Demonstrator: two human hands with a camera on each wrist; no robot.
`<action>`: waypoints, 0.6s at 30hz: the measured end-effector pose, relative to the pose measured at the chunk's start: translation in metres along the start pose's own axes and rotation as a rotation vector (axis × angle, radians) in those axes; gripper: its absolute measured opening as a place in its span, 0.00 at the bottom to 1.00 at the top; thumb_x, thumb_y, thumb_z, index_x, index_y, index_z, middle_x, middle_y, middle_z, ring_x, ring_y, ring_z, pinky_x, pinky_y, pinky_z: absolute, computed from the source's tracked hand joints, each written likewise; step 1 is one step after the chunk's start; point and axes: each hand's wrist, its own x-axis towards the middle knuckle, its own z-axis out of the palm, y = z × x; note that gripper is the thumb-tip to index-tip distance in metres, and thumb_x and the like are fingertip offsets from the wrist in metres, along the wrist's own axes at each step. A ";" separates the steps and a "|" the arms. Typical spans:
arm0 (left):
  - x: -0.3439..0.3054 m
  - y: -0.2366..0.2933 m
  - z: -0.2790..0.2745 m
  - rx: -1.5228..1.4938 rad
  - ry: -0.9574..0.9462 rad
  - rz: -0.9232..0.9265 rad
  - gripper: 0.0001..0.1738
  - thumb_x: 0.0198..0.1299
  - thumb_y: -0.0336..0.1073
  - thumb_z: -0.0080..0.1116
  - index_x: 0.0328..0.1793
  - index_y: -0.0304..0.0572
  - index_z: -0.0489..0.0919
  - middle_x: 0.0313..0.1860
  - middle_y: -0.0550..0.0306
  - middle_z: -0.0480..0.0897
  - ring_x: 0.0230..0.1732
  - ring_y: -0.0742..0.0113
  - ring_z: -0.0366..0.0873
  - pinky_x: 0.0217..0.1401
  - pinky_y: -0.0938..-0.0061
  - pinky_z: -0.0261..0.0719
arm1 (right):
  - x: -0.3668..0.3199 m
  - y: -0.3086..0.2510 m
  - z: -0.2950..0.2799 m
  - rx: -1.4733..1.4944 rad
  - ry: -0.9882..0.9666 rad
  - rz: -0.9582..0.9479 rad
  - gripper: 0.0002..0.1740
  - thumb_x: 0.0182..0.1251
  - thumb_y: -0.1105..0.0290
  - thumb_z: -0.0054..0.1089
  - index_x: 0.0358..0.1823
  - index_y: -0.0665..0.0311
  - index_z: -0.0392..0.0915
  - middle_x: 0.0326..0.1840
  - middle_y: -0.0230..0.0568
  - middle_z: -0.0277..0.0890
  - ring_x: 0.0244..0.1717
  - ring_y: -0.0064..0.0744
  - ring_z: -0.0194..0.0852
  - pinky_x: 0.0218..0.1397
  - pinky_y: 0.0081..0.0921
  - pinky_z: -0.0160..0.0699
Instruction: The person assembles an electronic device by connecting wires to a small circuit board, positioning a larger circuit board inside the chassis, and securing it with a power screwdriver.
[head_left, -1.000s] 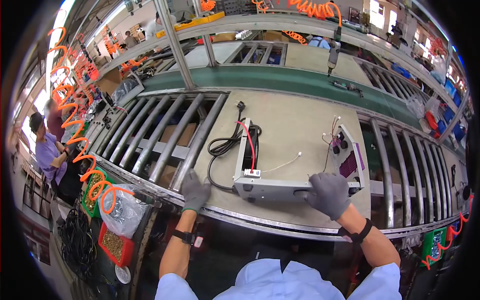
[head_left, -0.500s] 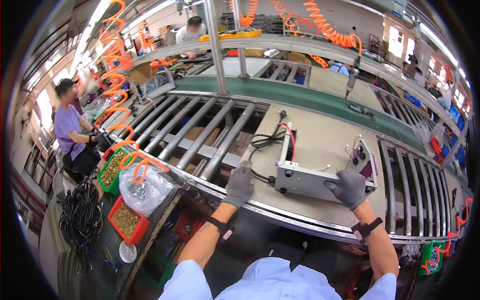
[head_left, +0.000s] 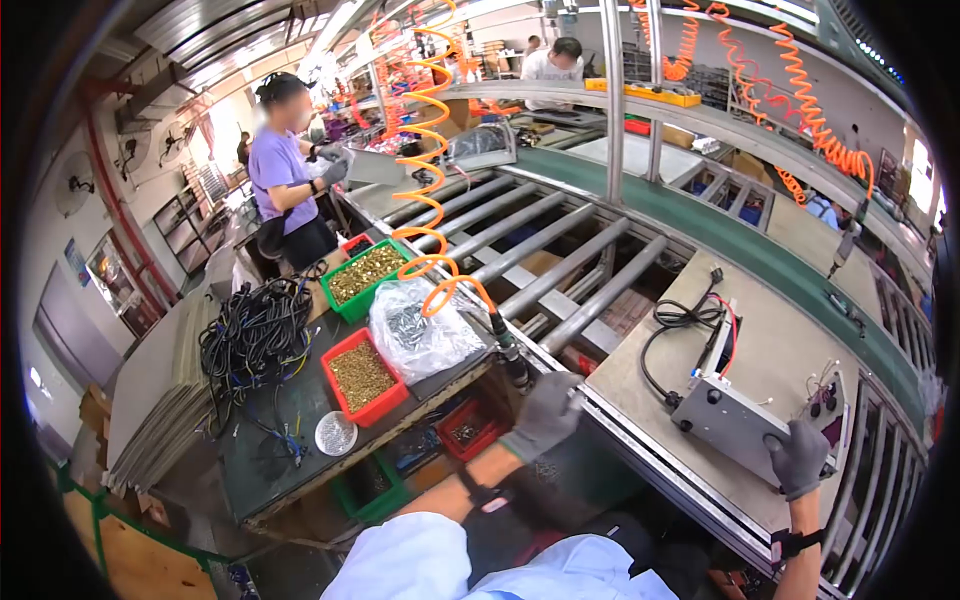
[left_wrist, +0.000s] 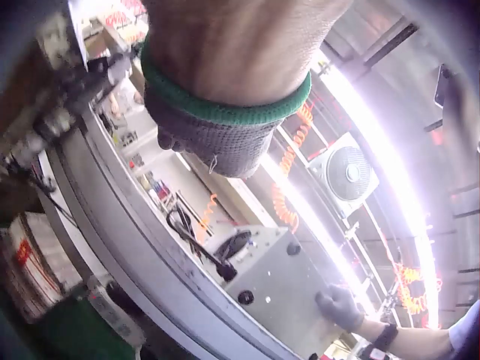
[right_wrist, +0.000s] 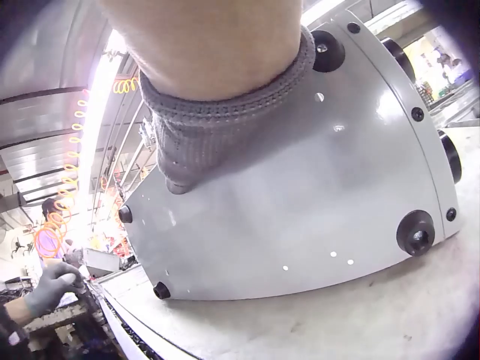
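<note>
A grey metal casing (head_left: 730, 425) stands on the board (head_left: 640, 365), with a red wire, thin loose wires and a black power cord (head_left: 652, 362) beside it. My gloved right hand (head_left: 800, 460) grips the casing's near panel at its right end; the right wrist view shows the glove (right_wrist: 217, 135) against the panel (right_wrist: 300, 217). My gloved left hand (head_left: 545, 415) is over the rail's near edge, fingers loosely bent, just right of a power driver (head_left: 508, 352) on an orange coiled hose. In the left wrist view its fingers are hidden behind the cuffed glove (left_wrist: 214, 139).
Left of the rail, a side bench (head_left: 262, 470) bears a green bin (head_left: 365, 280), a red bin (head_left: 362, 382), a plastic bag (head_left: 415, 335) and black cables (head_left: 255, 335). Metal rollers (head_left: 605, 300) adjoin the board. A person in purple (head_left: 285, 165) stands farther left.
The head view has swung left, showing more of the side bench. My left hand has left the board's near-left corner and moved left, close to the driver. My right hand stays on the casing.
</note>
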 end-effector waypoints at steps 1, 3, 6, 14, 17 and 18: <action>0.000 -0.011 -0.026 0.063 0.055 -0.013 0.11 0.60 0.30 0.62 0.49 0.42 0.81 0.42 0.47 0.82 0.46 0.45 0.81 0.53 0.57 0.81 | 0.000 0.001 0.000 -0.002 -0.004 -0.002 0.23 0.43 0.60 0.79 0.34 0.63 0.74 0.25 0.47 0.72 0.29 0.54 0.74 0.31 0.48 0.70; 0.007 -0.032 -0.089 0.241 0.076 -0.092 0.07 0.61 0.32 0.62 0.45 0.42 0.80 0.39 0.45 0.81 0.42 0.45 0.81 0.47 0.55 0.81 | 0.000 0.001 0.000 0.019 0.009 0.000 0.23 0.41 0.64 0.80 0.35 0.63 0.74 0.26 0.48 0.72 0.29 0.55 0.74 0.32 0.48 0.70; 0.014 -0.083 -0.192 0.535 0.124 -0.162 0.06 0.62 0.30 0.56 0.42 0.40 0.81 0.37 0.43 0.83 0.41 0.41 0.82 0.47 0.53 0.80 | -0.002 0.005 0.004 0.053 0.008 0.006 0.24 0.40 0.68 0.80 0.37 0.63 0.74 0.28 0.49 0.73 0.30 0.56 0.74 0.34 0.48 0.69; 0.010 -0.114 -0.309 0.748 -0.719 -0.542 0.21 0.55 0.38 0.68 0.55 0.39 0.85 0.51 0.41 0.87 0.55 0.45 0.85 0.61 0.58 0.81 | -0.002 0.009 0.004 0.089 -0.002 0.023 0.22 0.45 0.66 0.77 0.39 0.62 0.74 0.29 0.49 0.71 0.31 0.56 0.74 0.34 0.47 0.67; 0.004 -0.128 -0.289 0.698 -0.691 -0.584 0.22 0.55 0.42 0.69 0.56 0.42 0.86 0.53 0.39 0.86 0.56 0.43 0.84 0.62 0.55 0.80 | -0.002 0.011 0.005 0.100 -0.009 0.013 0.22 0.47 0.64 0.76 0.39 0.63 0.74 0.29 0.49 0.71 0.31 0.55 0.73 0.34 0.47 0.67; 0.003 -0.131 -0.288 0.679 -0.674 -0.613 0.21 0.56 0.41 0.68 0.55 0.40 0.86 0.51 0.39 0.87 0.54 0.44 0.85 0.60 0.56 0.81 | -0.003 0.013 0.006 0.100 -0.011 0.016 0.22 0.47 0.64 0.76 0.38 0.63 0.74 0.29 0.49 0.71 0.31 0.55 0.73 0.34 0.47 0.67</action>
